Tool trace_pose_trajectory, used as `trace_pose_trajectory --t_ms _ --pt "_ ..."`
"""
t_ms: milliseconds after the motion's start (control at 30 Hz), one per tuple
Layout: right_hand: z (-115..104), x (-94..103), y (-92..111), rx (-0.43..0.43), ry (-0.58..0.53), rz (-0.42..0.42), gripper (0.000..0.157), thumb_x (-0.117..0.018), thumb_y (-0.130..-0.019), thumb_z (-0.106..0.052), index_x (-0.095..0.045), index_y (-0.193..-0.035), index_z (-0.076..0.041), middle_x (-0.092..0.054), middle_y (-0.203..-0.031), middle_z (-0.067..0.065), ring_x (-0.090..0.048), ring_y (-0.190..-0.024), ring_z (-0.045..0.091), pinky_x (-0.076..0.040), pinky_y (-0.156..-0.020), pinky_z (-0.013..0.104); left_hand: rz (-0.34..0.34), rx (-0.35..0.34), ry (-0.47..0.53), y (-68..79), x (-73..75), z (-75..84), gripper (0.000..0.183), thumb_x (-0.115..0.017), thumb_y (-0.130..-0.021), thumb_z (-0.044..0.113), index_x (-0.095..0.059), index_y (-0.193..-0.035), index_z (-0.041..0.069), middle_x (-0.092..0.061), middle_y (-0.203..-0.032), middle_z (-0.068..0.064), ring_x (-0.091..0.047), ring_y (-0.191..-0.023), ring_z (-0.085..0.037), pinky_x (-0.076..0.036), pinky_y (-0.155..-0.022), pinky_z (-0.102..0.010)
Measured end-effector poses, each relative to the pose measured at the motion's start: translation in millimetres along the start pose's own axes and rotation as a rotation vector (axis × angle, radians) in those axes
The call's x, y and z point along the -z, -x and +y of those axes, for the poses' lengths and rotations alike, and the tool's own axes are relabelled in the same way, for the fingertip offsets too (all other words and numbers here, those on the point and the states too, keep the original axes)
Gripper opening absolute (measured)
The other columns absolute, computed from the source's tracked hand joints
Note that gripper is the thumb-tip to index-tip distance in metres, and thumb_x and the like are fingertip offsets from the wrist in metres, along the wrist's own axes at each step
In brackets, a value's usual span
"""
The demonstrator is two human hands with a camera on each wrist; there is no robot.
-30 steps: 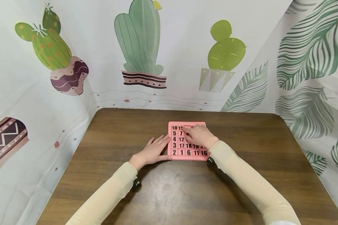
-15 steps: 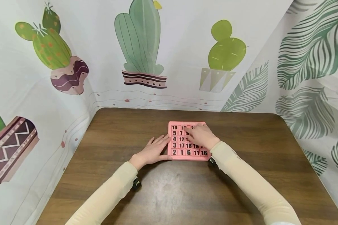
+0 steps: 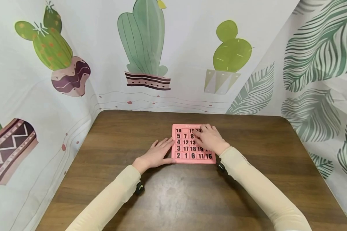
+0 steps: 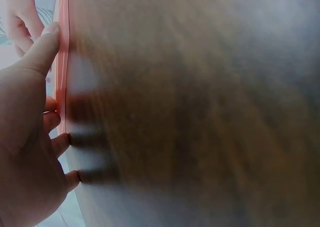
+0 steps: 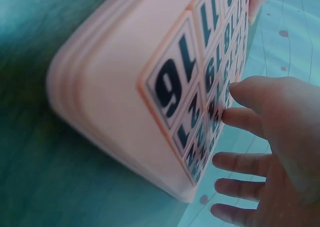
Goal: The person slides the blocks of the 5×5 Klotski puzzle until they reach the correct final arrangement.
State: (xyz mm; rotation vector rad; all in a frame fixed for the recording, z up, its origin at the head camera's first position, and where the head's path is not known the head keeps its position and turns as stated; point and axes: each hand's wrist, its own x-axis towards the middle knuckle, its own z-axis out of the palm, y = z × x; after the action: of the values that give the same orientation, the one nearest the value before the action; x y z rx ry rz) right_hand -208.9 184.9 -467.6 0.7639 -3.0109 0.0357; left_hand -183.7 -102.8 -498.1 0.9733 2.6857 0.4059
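A pink sliding number puzzle (image 3: 191, 161) with black-numbered tiles lies flat on the table. Along its left side rests my left hand (image 3: 154, 156), fingers straight at the edge and thumb at the near left corner. The left wrist view shows that thumb (image 4: 46, 44) against the puzzle's pink side. My right hand (image 3: 212, 140) is over the upper right part, its fingertips at the tiles near the 15 tile (image 3: 191, 130) and partly hiding the right columns. An open slot (image 3: 185, 131) shows between 10 and 15 in the top row. In the right wrist view the fingers (image 5: 242, 164) reach out, slightly spread.
The brown wooden table (image 3: 167, 199) extends on all sides of the puzzle. Behind it and at both sides hangs a white cloth (image 3: 188, 48) printed with cacti and leaves. A small black device (image 3: 139, 188) sits under each wrist.
The 15 tile has slid one place right in the top row, so the open slot is now left of it. My right hand has shifted slightly right; my left hand stays put.
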Motion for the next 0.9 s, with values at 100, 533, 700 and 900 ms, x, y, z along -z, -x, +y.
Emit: trace_pose_trajectory --t_ms 100,533,700,900 --pt "1.2 -0.2 0.6 -0.004 -0.006 0.001 0.043 -0.063 -0.104 -0.033 -0.067 -0.142 -0.013 -0.061 -0.119 0.021 -0.054 -0.114 0.039 -0.044 -0.095 0.054 0.002 0.003 0.000 -0.1 0.9 0.0 0.091 -0.061 -0.099 0.060 -0.024 -0.167 0.010 -0.019 -0.174 -0.008 -0.017 -0.160 -0.030 -0.012 -0.125 -0.062" --pt "-11.7 -2.6 -19.4 0.058 -0.034 0.017 0.038 -0.059 -0.106 -0.030 -0.070 -0.134 -0.008 -0.068 -0.123 0.014 -0.059 -0.120 0.035 -0.043 -0.107 0.056 -0.011 0.022 -0.005 -1.3 -2.8 -1.9 0.092 -0.059 -0.099 0.063 -0.022 -0.168 0.013 -0.017 -0.174 -0.004 -0.015 -0.160 -0.027 -0.011 -0.126 -0.060" --pt "-22.3 -2.0 -28.7 0.082 -0.067 0.003 0.041 -0.058 -0.106 -0.030 -0.067 -0.139 -0.008 -0.067 -0.135 0.013 -0.057 -0.129 0.035 -0.041 -0.112 0.058 -0.012 0.025 -0.002 -1.1 -2.0 -0.8 0.093 -0.059 -0.099 0.064 -0.022 -0.168 0.014 -0.017 -0.174 -0.003 -0.015 -0.161 -0.026 -0.011 -0.126 -0.060" --pt "-34.4 -2.4 -38.0 0.128 -0.087 -0.044 0.046 -0.056 -0.107 -0.031 -0.062 -0.145 -0.006 -0.061 -0.147 0.012 -0.051 -0.140 0.036 -0.036 -0.117 0.059 0.002 0.012 -0.002 -0.7 -1.9 -0.6 0.092 -0.061 -0.099 0.060 -0.024 -0.167 0.011 -0.018 -0.174 -0.006 -0.017 -0.160 -0.029 -0.013 -0.125 -0.062"
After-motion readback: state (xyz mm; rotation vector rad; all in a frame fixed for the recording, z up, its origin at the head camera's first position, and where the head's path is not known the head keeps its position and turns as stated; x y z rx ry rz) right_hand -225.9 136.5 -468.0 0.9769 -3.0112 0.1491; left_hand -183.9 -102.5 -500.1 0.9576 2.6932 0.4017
